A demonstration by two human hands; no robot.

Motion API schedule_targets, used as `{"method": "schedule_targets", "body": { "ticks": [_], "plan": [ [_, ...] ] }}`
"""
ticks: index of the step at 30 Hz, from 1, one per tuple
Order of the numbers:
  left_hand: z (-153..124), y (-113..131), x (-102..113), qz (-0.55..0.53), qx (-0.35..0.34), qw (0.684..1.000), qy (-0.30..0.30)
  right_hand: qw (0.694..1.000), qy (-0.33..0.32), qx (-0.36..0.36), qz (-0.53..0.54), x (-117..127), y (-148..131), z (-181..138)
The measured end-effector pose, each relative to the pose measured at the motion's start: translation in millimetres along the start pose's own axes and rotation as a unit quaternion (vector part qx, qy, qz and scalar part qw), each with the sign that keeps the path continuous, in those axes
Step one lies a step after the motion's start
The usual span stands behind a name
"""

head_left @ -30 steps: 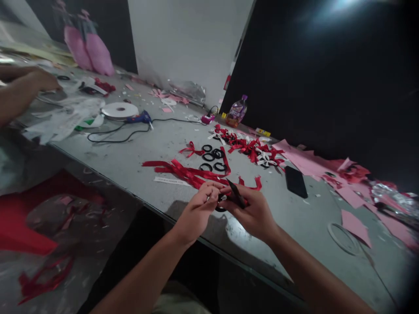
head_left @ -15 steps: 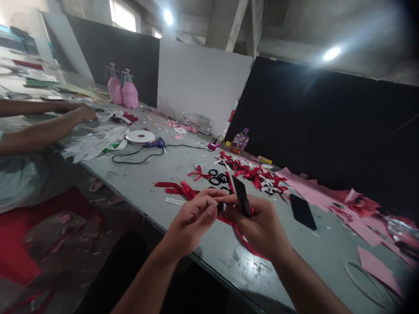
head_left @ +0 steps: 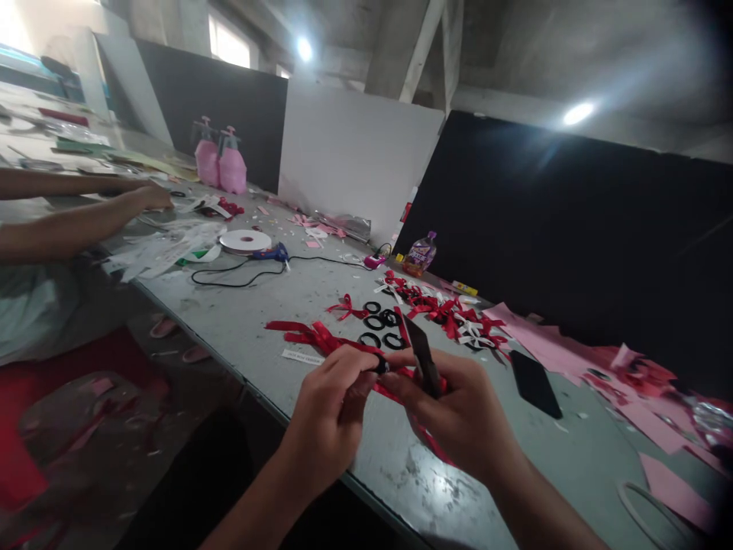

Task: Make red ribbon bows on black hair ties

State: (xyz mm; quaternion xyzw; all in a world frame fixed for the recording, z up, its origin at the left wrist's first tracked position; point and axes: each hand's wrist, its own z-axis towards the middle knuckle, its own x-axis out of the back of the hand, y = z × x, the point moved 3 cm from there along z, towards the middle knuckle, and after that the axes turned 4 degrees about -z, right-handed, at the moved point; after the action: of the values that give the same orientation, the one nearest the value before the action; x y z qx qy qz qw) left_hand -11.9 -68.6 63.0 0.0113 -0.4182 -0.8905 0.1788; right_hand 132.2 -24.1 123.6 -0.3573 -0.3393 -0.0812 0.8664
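My left hand (head_left: pixel 329 412) and my right hand (head_left: pixel 452 409) meet above the near edge of the grey table (head_left: pixel 275 298). The left fingers pinch a small black ring (head_left: pixel 380 365) with red ribbon (head_left: pixel 401 382) on it. In my right hand are the same ribbon and a black blade-like tool (head_left: pixel 424 355) that points up and away. Long red ribbon strips (head_left: pixel 312 334) and loose black rings (head_left: pixel 381 317) lie just beyond my hands.
A pile of red and white bows (head_left: pixel 447 309), a black phone (head_left: pixel 534 383) and pink paper scraps (head_left: pixel 550 347) lie to the right. A white tape roll (head_left: pixel 245 241), glue gun (head_left: pixel 272 250) with cable, bottle (head_left: pixel 418 253) and pink sprayers (head_left: pixel 221 164) are farther off. Another person's arms (head_left: pixel 80 214) work at the left.
My head has tilted up, so the ceiling and far table show. Both hands stay together on the ring and ribbon, with the black tool now raised more upright.
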Motion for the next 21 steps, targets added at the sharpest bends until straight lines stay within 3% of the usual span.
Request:
{"method": "schedule_targets", "body": {
  "ticks": [8,14,21],
  "plan": [
    [-2.8,-5.9,-9.4,0.066,0.02,0.997,-0.016,0.994,0.036,0.048,-0.088,-5.3,6.8,0.3],
    [-1.4,-10.9,-12.0,0.08,0.038,0.995,-0.046,0.991,-0.021,0.066,-0.112,2.5,11.6,2.9],
    [-1.7,-13.7,-11.8,0.066,0.058,0.994,-0.066,0.957,-0.064,0.179,-0.217,-1.1,17.6,-2.3]
  ]
}}
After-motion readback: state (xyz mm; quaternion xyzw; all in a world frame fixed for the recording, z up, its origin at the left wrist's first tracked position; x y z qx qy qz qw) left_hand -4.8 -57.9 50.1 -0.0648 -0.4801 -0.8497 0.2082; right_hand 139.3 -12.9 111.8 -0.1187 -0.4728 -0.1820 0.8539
